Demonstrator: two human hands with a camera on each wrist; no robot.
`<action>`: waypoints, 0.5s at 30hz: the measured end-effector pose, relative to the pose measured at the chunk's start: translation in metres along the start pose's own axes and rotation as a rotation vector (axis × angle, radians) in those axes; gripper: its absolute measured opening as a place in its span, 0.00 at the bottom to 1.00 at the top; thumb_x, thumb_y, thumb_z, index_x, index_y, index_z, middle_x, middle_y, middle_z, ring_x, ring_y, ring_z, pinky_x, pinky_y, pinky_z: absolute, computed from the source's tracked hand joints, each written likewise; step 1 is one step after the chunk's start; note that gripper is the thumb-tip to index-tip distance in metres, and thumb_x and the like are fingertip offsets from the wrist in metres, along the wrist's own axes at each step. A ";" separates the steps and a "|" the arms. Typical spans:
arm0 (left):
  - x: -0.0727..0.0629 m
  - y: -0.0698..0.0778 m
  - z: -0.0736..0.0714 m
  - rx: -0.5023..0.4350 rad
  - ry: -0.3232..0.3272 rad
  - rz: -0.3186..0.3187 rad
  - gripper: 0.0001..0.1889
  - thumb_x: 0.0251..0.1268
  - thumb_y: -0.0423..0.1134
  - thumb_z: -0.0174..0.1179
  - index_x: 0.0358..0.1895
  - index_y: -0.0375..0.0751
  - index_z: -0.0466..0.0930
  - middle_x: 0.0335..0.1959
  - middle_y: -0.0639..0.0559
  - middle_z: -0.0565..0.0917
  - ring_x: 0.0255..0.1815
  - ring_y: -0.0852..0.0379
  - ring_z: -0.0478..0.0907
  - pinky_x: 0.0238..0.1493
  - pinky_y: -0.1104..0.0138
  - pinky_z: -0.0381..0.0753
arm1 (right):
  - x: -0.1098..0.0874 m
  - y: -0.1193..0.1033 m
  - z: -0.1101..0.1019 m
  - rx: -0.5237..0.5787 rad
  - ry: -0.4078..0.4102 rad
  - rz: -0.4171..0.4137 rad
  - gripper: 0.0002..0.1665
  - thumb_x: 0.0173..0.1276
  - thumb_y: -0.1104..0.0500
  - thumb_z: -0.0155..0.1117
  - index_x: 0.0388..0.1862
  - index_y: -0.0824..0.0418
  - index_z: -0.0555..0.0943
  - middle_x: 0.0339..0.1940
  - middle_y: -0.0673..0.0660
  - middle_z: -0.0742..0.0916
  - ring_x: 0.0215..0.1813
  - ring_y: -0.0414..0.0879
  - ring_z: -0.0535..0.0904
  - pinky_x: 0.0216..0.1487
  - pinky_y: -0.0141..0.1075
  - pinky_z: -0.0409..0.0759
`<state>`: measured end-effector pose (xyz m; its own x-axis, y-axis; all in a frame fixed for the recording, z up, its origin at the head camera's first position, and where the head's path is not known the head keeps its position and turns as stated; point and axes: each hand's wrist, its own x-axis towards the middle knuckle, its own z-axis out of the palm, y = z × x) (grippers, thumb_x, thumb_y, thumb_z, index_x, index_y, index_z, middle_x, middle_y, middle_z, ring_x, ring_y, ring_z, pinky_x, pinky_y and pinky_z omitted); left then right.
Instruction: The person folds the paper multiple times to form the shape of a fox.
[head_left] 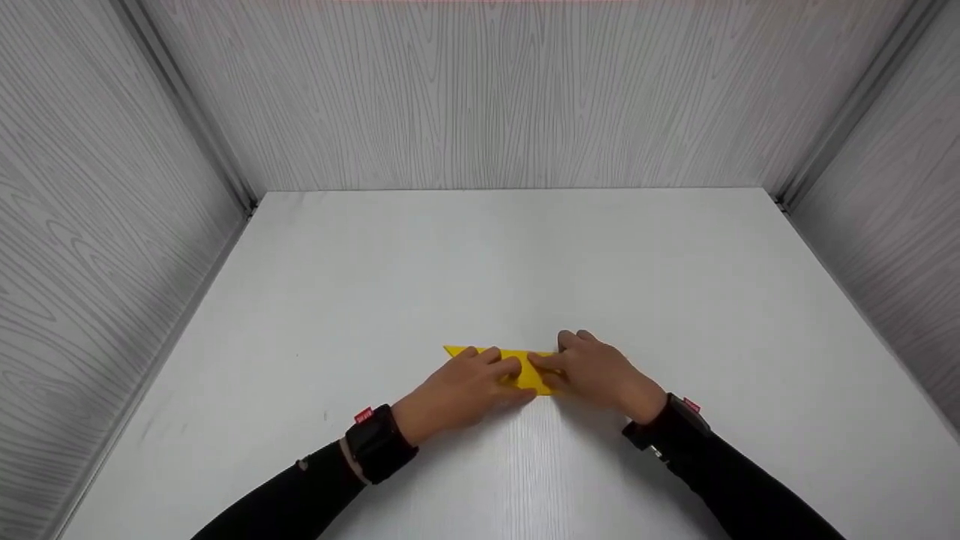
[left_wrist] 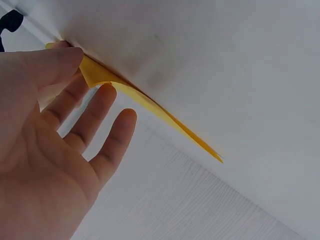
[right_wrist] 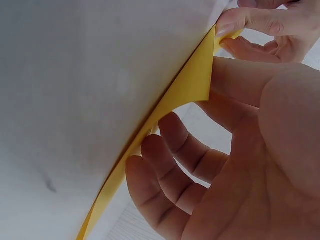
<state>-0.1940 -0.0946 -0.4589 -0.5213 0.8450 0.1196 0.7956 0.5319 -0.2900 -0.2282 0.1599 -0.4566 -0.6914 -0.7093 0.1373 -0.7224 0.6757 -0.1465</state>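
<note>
A folded sheet of yellow paper (head_left: 530, 381) lies on the white tabletop near the middle, with a pointed corner at its left end. My left hand (head_left: 465, 386) pinches it near the centre, the thumb low and the fingers curled over the top. From the other side my right hand (head_left: 598, 377) pinches the right part, which it largely covers. In the left wrist view the paper's (left_wrist: 145, 100) loose edge bows up off the table beside the fingertips. The right wrist view shows a paper flap (right_wrist: 192, 77) lifted near the right thumb, the left fingers close by.
The white tabletop (head_left: 360, 262) stretches around the hands. Grey wood-grain panels stand at the back (head_left: 480, 97), the left (head_left: 90, 225) and the right (head_left: 892, 202). A dark strap band (head_left: 381, 442) sits on the left wrist, another (head_left: 675, 424) on the right.
</note>
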 end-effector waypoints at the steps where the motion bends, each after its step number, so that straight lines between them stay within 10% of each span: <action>1: -0.001 0.000 0.000 -0.004 -0.001 -0.004 0.22 0.77 0.42 0.64 0.68 0.71 0.82 0.54 0.54 0.80 0.50 0.52 0.77 0.45 0.65 0.80 | 0.000 0.000 0.000 0.003 -0.005 0.002 0.21 0.77 0.53 0.70 0.66 0.51 0.87 0.29 0.53 0.73 0.31 0.46 0.63 0.29 0.33 0.67; 15: -0.016 -0.005 0.000 -0.061 0.021 -0.040 0.20 0.80 0.43 0.62 0.68 0.70 0.83 0.58 0.53 0.81 0.52 0.51 0.79 0.45 0.63 0.83 | 0.004 -0.001 0.002 0.020 -0.056 0.024 0.21 0.78 0.56 0.66 0.68 0.52 0.86 0.30 0.54 0.73 0.34 0.48 0.65 0.32 0.35 0.68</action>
<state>-0.1902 -0.1105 -0.4591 -0.5470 0.8236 0.1496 0.7921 0.5671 -0.2260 -0.2303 0.1563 -0.4582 -0.7064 -0.7034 0.0788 -0.7049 0.6889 -0.1689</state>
